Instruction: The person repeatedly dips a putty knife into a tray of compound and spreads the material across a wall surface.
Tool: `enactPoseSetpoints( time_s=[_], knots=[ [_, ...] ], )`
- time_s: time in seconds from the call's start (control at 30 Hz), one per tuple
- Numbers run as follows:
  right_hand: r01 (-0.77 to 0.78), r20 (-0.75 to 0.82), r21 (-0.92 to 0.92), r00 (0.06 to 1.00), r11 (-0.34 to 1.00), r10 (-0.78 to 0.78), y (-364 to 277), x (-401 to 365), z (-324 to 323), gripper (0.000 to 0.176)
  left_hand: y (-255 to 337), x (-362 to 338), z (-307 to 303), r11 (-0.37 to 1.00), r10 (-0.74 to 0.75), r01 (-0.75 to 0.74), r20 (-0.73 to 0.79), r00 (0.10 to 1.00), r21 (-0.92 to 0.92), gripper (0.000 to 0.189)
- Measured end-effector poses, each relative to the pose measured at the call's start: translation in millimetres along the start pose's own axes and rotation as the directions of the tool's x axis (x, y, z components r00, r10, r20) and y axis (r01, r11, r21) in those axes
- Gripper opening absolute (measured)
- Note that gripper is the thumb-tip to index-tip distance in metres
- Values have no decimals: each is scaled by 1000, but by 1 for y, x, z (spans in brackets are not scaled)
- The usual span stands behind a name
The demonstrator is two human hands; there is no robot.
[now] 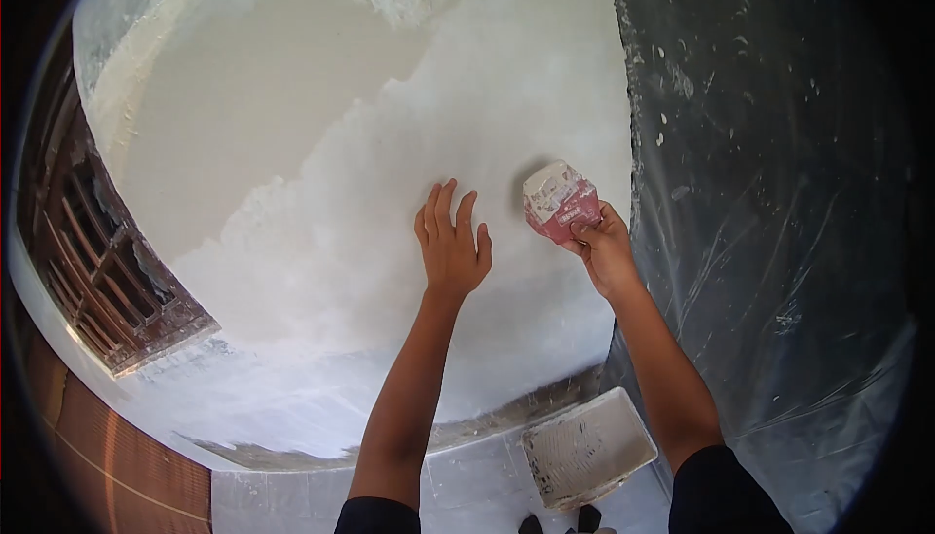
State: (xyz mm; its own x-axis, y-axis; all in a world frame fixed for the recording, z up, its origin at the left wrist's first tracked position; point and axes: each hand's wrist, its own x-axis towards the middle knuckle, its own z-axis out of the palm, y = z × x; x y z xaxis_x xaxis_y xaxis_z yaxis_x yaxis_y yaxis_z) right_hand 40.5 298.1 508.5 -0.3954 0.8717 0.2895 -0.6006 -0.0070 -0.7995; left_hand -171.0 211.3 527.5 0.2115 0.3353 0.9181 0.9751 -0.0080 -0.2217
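My left hand (pixel 455 244) is up against the wall (pixel 370 164), its fingers spread and nothing in it. To its right, my right hand (pixel 606 251) grips a pink putty spreader (pixel 563 203), thumb on the near face and fingers behind. White filler is smeared over the spreader's far end, which is right at the wall surface. Around both hands the wall is pale and patchy white, with a smoother grey-beige area at the upper left.
A paint tray (pixel 589 451) smeared with white stands on the grey floor (pixel 282 500), close to my feet. Dark plastic sheeting (pixel 769 193) with white splashes hangs at the right. A brown wooden window grille (pixel 107 251) is at the left.
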Motion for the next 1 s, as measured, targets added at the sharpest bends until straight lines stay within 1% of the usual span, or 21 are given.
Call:
enactPoseSetpoints(
  time_s=[0.07, 0.13, 0.23, 0.3, 0.33, 0.37, 0.43, 0.47, 0.5, 0.53, 0.57, 0.6, 0.63, 0.67, 0.7, 0.73, 0.8, 0.83, 0.9, 0.93, 1.0],
  knots=[
    [47, 27, -3, 999, 999, -47, -20, 3, 15, 30, -14, 25, -7, 999, 45, -44, -43, 998, 26, 47],
    [90, 51, -4, 995, 996, -90, -37, 8, 29, 30, -28, 48, -16, 988, 120, -119, -2, 993, 97, 46],
    [148, 53, 13, 987, 989, -148, -48, 21, 41, 31, -48, 76, -14, 973, 184, -179, -25, 983, 148, 45],
    [243, 60, -46, 969, 969, -240, -61, 29, 55, 29, -60, 96, -16, 962, 226, -217, -37, 973, 167, 43],
    [262, 64, -43, 964, 964, -259, -66, 32, 64, 29, -66, 105, -17, 953, 255, -246, -31, 966, 180, 42],
    [314, 54, -86, 949, 946, -310, -51, 45, 58, 28, -73, 96, 5, 951, 260, -249, -36, 965, 181, 42],
    [459, 69, -179, 888, 870, -454, -62, 57, 72, 28, -81, 109, 6, 927, 313, -306, 5, 950, 218, 37],
    [475, 72, -177, 879, 862, -471, -65, 62, 77, 28, -83, 110, 9, 924, 322, -312, -10, 947, 223, 37],
    [574, 102, -328, 811, 750, -576, -70, 66, 82, 28, -83, 109, 13, 926, 326, -313, -26, 945, 211, 35],
    [646, 147, -463, 731, 607, -666, -75, 68, 88, 28, -83, 109, 15, 927, 331, -317, -41, 943, 199, 34],
    [650, 172, -527, 713, 548, -680, -82, 69, 93, 30, -84, 107, 15, 927, 342, -326, -66, 937, 186, 33],
    [649, 167, -523, 714, 553, -680, -82, 73, 98, 30, -86, 105, 15, 925, 347, -331, -60, 936, 188, 33],
    [727, 243, -583, 582, 362, -776, -82, 77, 105, 31, -84, 104, 12, 932, 323, -305, -65, 944, 195, 33],
    [769, 331, -622, 430, 149, -840, -82, 82, 111, 34, -83, 105, 12, 938, 301, -281, -76, 951, 202, 33],
    [749, 360, -662, 348, 26, -866, -76, 90, 116, 40, -84, 107, 13, 937, 306, -285, -78, 949, 203, 33],
    [750, 358, -661, 346, 26, -867, -71, 98, 118, 40, -85, 107, 15, 937, 312, -288, -104, 944, 198, 32],
    [661, 487, -702, 173, -265, -856, -59, 113, 123, 49, -86, 104, 15, 935, 321, -294, -122, 939, 197, 32],
    [664, 484, -700, 168, -264, -859, -53, 120, 126, 49, -86, 105, 15, 937, 320, -290, -148, 936, 193, 32],
    [613, 537, -702, 122, -363, -835, -41, 129, 131, 54, -88, 107, 15, 937, 323, -289, -173, 930, 195, 32],
    [615, 537, -700, 118, -362, -835, -37, 132, 133, 54, -88, 106, 16, 938, 326, -292, -188, 926, 190, 31],
    [495, 623, -716, 134, -493, -771, -27, 137, 137, 49, -89, 105, 18, 938, 327, -292, -198, 924, 187, 31]
  ],
)
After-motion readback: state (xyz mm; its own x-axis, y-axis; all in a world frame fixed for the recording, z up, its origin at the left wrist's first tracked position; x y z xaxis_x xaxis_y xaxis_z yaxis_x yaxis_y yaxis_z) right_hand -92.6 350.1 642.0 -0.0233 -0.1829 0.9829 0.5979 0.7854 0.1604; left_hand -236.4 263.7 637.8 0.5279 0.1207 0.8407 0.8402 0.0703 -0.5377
